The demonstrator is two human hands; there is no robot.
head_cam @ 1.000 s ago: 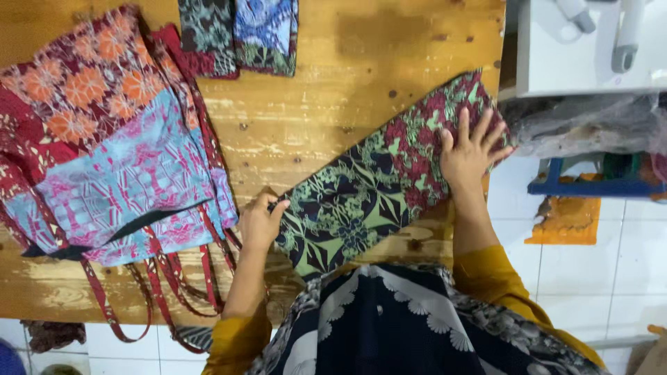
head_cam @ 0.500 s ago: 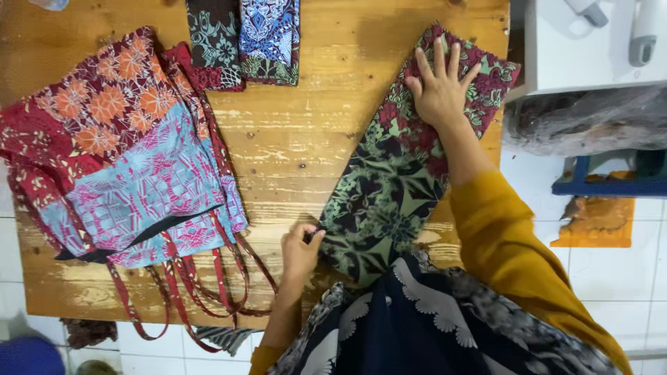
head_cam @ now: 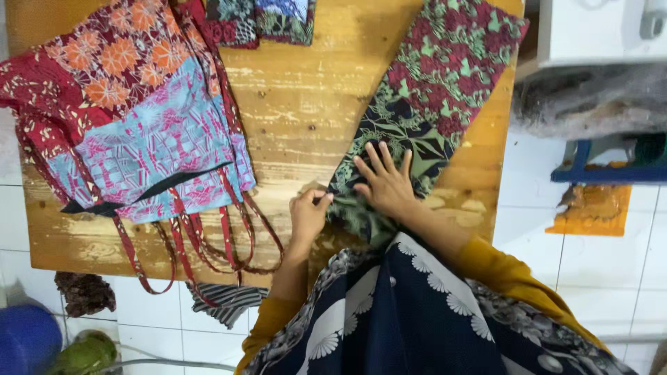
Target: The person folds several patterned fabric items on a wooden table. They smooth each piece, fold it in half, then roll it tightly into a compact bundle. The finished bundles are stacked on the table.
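Observation:
A long folded piece of patterned cloth (head_cam: 438,90), red, green and black, lies aslant on the wooden table (head_cam: 299,118). My right hand (head_cam: 385,184) lies flat on its near end, fingers spread. My left hand (head_cam: 308,215) pinches the cloth's near left edge between thumb and fingers. To the left lies a pile of patchwork tote bags (head_cam: 132,125) in red, orange and light blue, their red straps trailing over the table's near edge.
More patterned fabric pieces (head_cam: 260,21) lie at the table's far edge. A striped cloth (head_cam: 226,302) hangs below the near edge. A white machine (head_cam: 597,28) and a clear plastic bundle (head_cam: 590,101) stand at right. White tiled floor lies below.
My right hand has slid from the cloth's far end down to its near end. My left hand stays at the near left edge. The view has shifted.

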